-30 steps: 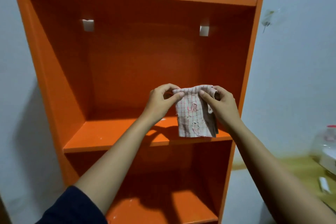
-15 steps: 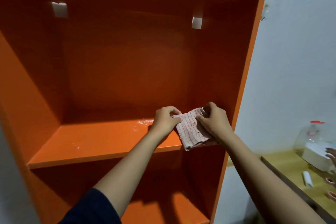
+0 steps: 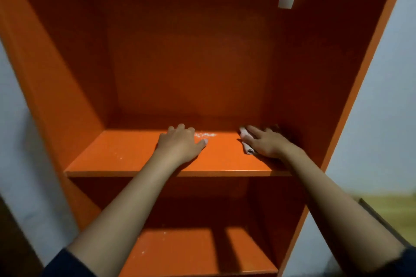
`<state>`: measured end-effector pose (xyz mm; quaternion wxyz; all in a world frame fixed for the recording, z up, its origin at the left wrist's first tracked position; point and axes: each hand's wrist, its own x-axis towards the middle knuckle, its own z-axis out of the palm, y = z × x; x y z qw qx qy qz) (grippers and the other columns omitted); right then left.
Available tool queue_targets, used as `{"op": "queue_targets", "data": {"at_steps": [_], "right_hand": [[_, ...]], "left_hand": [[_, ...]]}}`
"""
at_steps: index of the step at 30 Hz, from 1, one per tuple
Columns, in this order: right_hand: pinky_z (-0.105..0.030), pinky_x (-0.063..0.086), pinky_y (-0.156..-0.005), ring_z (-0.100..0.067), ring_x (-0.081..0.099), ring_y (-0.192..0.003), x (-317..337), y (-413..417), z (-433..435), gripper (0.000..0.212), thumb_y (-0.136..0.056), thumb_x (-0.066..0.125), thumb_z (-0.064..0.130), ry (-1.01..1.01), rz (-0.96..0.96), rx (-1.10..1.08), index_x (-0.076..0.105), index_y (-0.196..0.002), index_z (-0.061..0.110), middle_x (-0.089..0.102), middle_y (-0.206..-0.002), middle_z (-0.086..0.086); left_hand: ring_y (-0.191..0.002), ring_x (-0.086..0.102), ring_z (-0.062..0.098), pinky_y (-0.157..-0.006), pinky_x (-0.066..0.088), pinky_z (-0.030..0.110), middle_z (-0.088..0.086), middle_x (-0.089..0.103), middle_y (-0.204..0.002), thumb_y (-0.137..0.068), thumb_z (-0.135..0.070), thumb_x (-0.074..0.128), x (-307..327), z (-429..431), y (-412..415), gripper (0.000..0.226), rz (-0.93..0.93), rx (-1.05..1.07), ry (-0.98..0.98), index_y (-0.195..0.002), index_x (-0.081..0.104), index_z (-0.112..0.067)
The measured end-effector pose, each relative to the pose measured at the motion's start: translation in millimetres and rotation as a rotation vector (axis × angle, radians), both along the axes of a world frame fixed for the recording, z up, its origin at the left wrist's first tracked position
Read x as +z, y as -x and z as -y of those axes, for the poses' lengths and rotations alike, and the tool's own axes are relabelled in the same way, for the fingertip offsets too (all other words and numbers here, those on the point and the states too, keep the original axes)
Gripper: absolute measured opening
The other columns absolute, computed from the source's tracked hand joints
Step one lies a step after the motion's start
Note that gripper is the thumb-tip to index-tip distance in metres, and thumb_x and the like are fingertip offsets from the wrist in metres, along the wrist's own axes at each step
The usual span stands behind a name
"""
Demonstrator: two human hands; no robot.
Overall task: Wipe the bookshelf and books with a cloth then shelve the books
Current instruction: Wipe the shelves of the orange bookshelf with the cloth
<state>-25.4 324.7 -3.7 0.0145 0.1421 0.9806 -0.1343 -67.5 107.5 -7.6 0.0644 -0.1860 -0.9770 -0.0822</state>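
We face an orange bookshelf (image 3: 67, 74). On its middle shelf (image 3: 126, 159) our left hand (image 3: 180, 144) lies flat near the centre, holding nothing. Our right hand (image 3: 266, 144) presses straight-fingered on the folded cloth (image 3: 246, 136) in the back right corner. White dust (image 3: 204, 135) lies between the hands.

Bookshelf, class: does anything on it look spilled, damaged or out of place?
Yes. A patch of white powdery specks lies on the middle shelf near the back, between the left hand and the cloth under the right hand. It stands out against the orange; fainter specks dot the lower shelf.
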Motion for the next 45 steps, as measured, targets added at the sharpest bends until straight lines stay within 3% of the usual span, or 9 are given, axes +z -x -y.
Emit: {"op": "queue_targets", "data": {"at_steps": [6, 10, 19, 22, 29, 34, 38, 40, 45], "right_hand": [[-0.05, -0.006, -0.116, -0.027, -0.005, -0.146, -7.6, 63.5, -12.6, 0.058, -0.091, 0.01, 0.068, -0.061, 0.001, 0.22, 0.01, -0.145, 0.049, 0.003, -0.159, 0.008], [-0.059, -0.005, -0.113, -0.028, -0.013, -0.145, -15.1, 103.2, -12.5, 0.101, -0.041, -0.016, 0.097, -0.113, 0.031, 0.362, 0.001, -0.135, 0.065, -0.004, -0.159, 0.013], [-0.053, -0.007, -0.114, -0.021, -0.009, -0.146, -9.8, 106.4, 20.2, 0.061, -0.073, 0.002, 0.082, -0.058, -0.001, 0.688, 0.006, -0.133, 0.069, 0.002, -0.156, 0.023], [-0.048, -0.011, -0.115, -0.017, -0.007, -0.146, -11.4, 105.2, 22.4, 0.037, -0.092, 0.015, 0.067, 0.029, -0.028, 0.767, 0.013, -0.129, 0.07, 0.008, -0.156, 0.021], [-0.045, 0.01, -0.117, -0.014, 0.017, -0.141, -7.1, 82.9, 38.8, 0.031, -0.099, 0.032, 0.049, 0.156, -0.003, 0.782, 0.023, -0.108, 0.077, 0.019, -0.152, 0.02], [-0.052, 0.008, -0.114, -0.031, 0.006, -0.144, -7.0, 75.8, 75.3, 0.042, -0.098, 0.025, 0.052, -0.071, -0.023, 0.709, 0.015, -0.139, 0.06, 0.006, -0.159, 0.005], [-0.053, 0.008, -0.111, -0.031, 0.008, -0.143, -10.0, 74.3, 103.2, 0.044, -0.098, 0.021, 0.054, -0.123, -0.05, 0.705, 0.011, -0.14, 0.058, 0.005, -0.159, 0.005], [-0.053, 0.008, -0.111, -0.031, 0.008, -0.143, -10.8, 76.1, 114.2, 0.044, -0.098, 0.021, 0.054, -0.125, -0.054, 0.7, 0.011, -0.141, 0.057, 0.005, -0.159, 0.005], [-0.054, 0.008, -0.112, -0.027, 0.006, -0.144, -11.4, 94.6, 135.7, 0.043, -0.098, 0.023, 0.053, -0.079, -0.085, 0.736, 0.015, -0.141, 0.057, 0.008, -0.158, 0.009]], "left_hand": [[-0.136, 0.029, 0.029, -0.104, 0.033, 0.044, 0.008, 0.029, -0.15, -0.095, -0.056, 0.034, -1.8, 14.8, 3.7, 0.059, 0.084, 0.069, 0.026, -0.141, 0.038, -0.02], [-0.136, 0.03, 0.027, -0.107, 0.033, 0.043, 0.005, 0.031, -0.149, -0.094, -0.056, 0.038, -2.3, 16.6, 4.4, 0.059, 0.096, 0.075, -0.01, -0.141, 0.039, -0.022], [-0.115, 0.053, 0.019, -0.094, 0.037, 0.022, 0.006, 0.055, -0.122, -0.088, -0.033, 0.063, -6.8, 33.8, -1.9, 0.038, 0.078, 0.044, -0.334, -0.121, 0.06, -0.014], [-0.104, 0.058, 0.024, -0.083, 0.034, 0.018, 0.01, 0.061, -0.111, -0.085, -0.018, 0.067, -4.2, 51.5, -9.5, 0.029, -0.183, 0.11, -0.474, -0.113, 0.064, -0.009], [-0.13, 0.036, 0.033, -0.107, 0.012, 0.013, 0.019, 0.041, -0.137, -0.089, -0.015, 0.053, 21.9, 113.8, -31.8, 0.036, -1.065, 0.429, -0.632, -0.124, 0.055, -0.007], [-0.139, 0.026, 0.029, -0.113, 0.027, 0.026, 0.022, 0.016, -0.148, -0.095, -0.02, 0.047, 30.9, 157.8, -24.5, 0.056, -1.142, 0.364, -0.754, -0.145, 0.027, -0.007], [-0.111, 0.054, 0.019, -0.086, 0.045, 0.021, 0.015, 0.036, -0.143, -0.102, -0.029, 0.032, 30.7, 180.5, -9.0, 0.054, -0.921, 0.214, -0.87, -0.15, 0.009, -0.017], [-0.07, 0.056, 0.018, -0.06, 0.048, 0.028, 0.021, 0.057, -0.108, -0.103, -0.028, 0.025, 26.5, 183.9, -3.0, 0.052, -0.85, 0.114, -0.88, -0.15, 0.003, -0.018], [-0.042, 0.03, 0.007, -0.039, 0.026, 0.027, -0.004, 0.03, -0.054, -0.103, -0.025, 0.024, 15.1, 183.8, 13.9, 0.052, -0.935, 0.142, -0.923, -0.15, 0.006, -0.011]]}}
